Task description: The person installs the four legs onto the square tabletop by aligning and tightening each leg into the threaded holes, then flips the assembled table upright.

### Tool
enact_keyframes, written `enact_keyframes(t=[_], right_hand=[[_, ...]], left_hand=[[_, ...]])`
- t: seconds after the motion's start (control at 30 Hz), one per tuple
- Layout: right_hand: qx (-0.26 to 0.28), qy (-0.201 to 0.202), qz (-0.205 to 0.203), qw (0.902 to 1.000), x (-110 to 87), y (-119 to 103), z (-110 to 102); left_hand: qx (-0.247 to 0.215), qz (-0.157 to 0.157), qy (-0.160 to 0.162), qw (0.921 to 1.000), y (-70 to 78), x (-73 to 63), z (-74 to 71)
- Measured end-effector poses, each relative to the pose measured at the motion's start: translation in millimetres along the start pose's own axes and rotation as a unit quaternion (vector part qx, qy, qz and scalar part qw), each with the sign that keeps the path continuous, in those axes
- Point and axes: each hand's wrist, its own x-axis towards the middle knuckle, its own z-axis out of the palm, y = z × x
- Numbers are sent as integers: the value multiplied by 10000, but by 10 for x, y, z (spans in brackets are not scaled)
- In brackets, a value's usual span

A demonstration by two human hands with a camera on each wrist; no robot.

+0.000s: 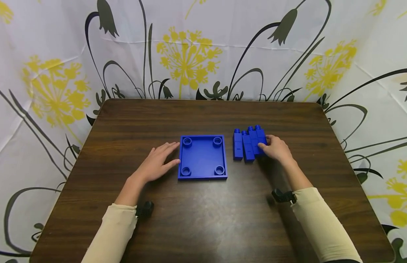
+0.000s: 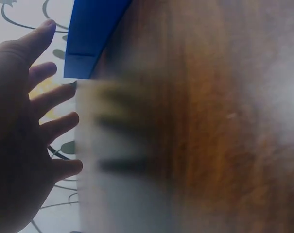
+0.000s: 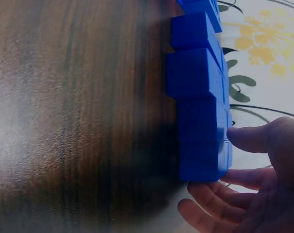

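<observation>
The head camera looks forward and down from above, taking in most of the worktop point(image 1: 203, 219), both hands and the patterned cloth point(image 1: 243, 22) behind. Each wrist camera sits low and close — picture tipped sideways — facing past its hand toward that cloth. Head and left wrist views share the left hand point(image 1: 157, 164) and the blue tray point(image 1: 203, 157); head and right wrist, the right hand point(image 1: 277, 149) and the blue blocks point(image 1: 253, 140).

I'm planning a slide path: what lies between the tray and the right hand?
Four posts, plus a bare strip of table beside the tray; the head view shows this.
</observation>
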Motion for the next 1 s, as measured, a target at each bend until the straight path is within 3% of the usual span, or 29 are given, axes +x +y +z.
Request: enact_keyframes(t=[0.43,0.83,1.0], right_hand=[[324,-101,29,9994,43,72,9],[156,18,6,9999,46,150,-9],[-166,228,35,9996,71,178,60]], left_hand=[[-94,59,100,9999,25,-10,104],[-129,49,53,9999,35,-7,119],[-99,30,74,9999,37,-9,131]])
